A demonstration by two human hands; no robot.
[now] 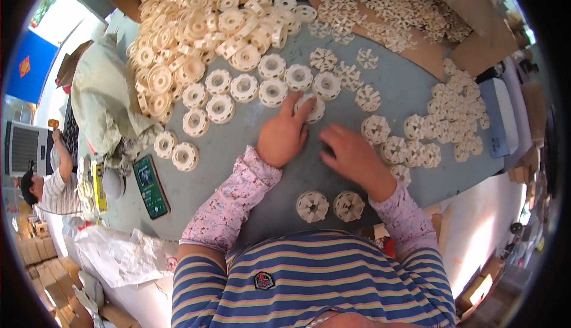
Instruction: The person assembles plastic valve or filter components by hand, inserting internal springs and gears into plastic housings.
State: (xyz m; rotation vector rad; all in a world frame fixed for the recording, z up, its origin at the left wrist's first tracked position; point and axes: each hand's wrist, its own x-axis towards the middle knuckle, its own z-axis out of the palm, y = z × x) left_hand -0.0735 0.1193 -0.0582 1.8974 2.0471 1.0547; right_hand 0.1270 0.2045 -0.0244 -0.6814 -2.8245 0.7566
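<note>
My left hand (284,133) reaches forward with its index and middle fingers spread. Those fingertips lie over the left side of a cream plastic ring (316,111) at the near end of a group of similar rings. To the right, my right hand (352,154) hovers low over the table, fingers bent and a dark gap between finger and thumb; nothing shows in it. Closer to my body sit two assembled wheels (312,206) with spoked, segmented centres. Several spoked wheels (375,129) stand just right of my right hand.
A big heap of cream rings (196,27) covers the far left of the grey table (267,179). Small spoked inserts (386,7) spill from cardboard at the far right. Finished-looking wheels (458,105) pile at right. A phone (151,186) lies at left; another person (56,179) is beyond.
</note>
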